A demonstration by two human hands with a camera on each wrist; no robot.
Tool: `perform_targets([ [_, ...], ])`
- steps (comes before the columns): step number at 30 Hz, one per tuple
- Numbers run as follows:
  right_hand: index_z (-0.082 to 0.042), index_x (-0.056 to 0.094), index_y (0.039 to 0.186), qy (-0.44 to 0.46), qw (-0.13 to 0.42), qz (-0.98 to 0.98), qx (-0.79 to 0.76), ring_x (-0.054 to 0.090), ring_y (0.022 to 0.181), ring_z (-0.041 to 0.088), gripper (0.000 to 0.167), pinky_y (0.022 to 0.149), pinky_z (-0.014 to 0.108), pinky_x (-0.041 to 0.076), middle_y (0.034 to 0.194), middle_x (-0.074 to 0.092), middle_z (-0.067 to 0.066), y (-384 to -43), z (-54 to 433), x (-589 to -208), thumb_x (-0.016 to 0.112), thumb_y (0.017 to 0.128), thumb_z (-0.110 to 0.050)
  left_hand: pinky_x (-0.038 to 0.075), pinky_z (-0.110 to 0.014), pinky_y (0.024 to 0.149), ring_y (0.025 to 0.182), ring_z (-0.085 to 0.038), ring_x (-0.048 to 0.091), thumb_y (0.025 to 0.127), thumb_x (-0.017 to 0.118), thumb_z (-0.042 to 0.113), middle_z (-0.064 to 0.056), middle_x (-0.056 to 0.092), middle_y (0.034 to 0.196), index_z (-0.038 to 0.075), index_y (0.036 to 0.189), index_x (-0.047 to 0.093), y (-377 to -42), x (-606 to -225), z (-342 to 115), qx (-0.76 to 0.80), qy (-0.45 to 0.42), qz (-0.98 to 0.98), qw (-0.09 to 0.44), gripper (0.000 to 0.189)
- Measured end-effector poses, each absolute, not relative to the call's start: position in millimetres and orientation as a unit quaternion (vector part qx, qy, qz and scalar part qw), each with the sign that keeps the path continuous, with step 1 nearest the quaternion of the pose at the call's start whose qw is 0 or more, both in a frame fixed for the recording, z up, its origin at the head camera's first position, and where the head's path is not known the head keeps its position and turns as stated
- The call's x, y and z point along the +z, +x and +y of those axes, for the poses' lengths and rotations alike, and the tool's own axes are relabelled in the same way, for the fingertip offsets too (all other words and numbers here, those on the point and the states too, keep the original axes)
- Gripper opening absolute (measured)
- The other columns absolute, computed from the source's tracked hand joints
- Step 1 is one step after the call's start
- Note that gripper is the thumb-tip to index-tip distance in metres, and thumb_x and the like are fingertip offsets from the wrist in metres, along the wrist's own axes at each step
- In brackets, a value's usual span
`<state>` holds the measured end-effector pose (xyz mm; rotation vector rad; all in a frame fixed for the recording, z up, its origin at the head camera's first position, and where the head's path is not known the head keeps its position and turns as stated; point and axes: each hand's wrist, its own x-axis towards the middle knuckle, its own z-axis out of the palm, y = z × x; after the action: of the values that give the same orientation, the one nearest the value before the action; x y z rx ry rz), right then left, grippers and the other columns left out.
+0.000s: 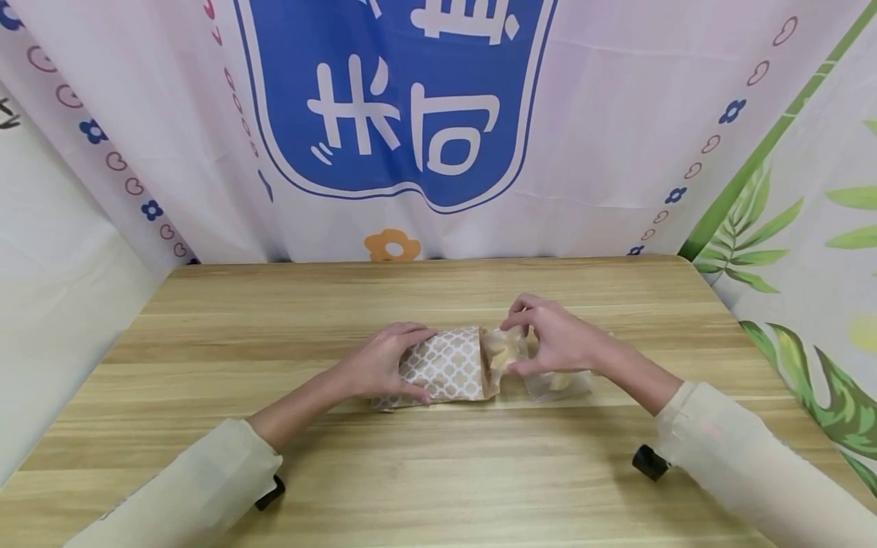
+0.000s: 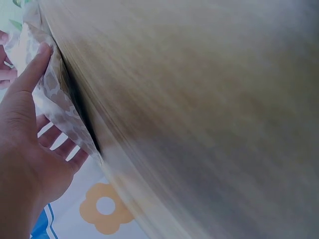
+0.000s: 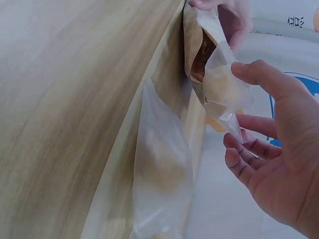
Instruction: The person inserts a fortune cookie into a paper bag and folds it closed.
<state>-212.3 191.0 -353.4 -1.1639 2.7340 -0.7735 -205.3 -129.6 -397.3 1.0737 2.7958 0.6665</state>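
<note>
A patterned paper bag [image 1: 448, 365] in tan and white lies on its side on the table, its mouth toward the right. My left hand [image 1: 384, 364] grips the bag's closed end, thumb on the near edge and fingers along the far one. At the mouth, my right hand [image 1: 551, 335] pinches a small clear packet [image 3: 219, 87] with a pale yellowish piece inside; the packet overlaps the bag's opening. Another clear packet [image 3: 162, 169] with similar pale contents lies on the table just below the right hand.
The wood-grain table [image 1: 438, 472] runs back to a printed curtain [image 1: 582, 152] along its far edge. Black straps [image 1: 649, 463] show under the sleeves. A leaf-printed cloth [image 1: 808, 304] hangs on the right.
</note>
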Motion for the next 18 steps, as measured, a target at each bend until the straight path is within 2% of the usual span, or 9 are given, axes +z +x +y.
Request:
perform_targets([
  [6,0.003,0.072,0.121,-0.384,0.036,0.886,-0.256,0.057,0.088,0.017,0.056,0.064,0.025,0.052,0.116,0.06,0.011,-206.6,185.3,-353.5,0.089,0.075,-0.025,0.042,-0.055,0.116,0.141,-0.038,0.048,0.069,0.094,0.054,-0.018,0.051,0.153,0.003,0.152,0.05,-205.1,-397.6,-129.3,0.218,0.348,0.911,0.036,0.106],
  [13,0.005,0.071,0.122,-0.37,0.043,0.897,-0.238,0.058,0.093,0.018,0.055,0.08,0.035,0.057,0.118,0.057,0.011,-204.6,182.1,-356.9,0.09,0.076,-0.02,0.042,-0.055,0.115,0.141,-0.038,0.048,0.069,0.094,0.054,-0.018,0.051,0.153,0.004,0.152,0.05,-204.8,-397.2,-129.1,0.215,0.347,0.912,0.037,0.106],
  [18,0.001,0.072,0.12,-0.357,0.05,0.903,-0.234,0.058,0.084,0.017,0.052,0.071,0.028,0.052,0.115,0.056,0.012,-205.7,185.0,-361.1,0.09,0.076,-0.02,0.043,-0.056,0.115,0.141,-0.039,0.047,0.07,0.093,0.054,-0.018,0.051,0.153,0.004,0.152,0.05,-204.1,-396.1,-129.0,0.215,0.346,0.912,0.038,0.106],
])
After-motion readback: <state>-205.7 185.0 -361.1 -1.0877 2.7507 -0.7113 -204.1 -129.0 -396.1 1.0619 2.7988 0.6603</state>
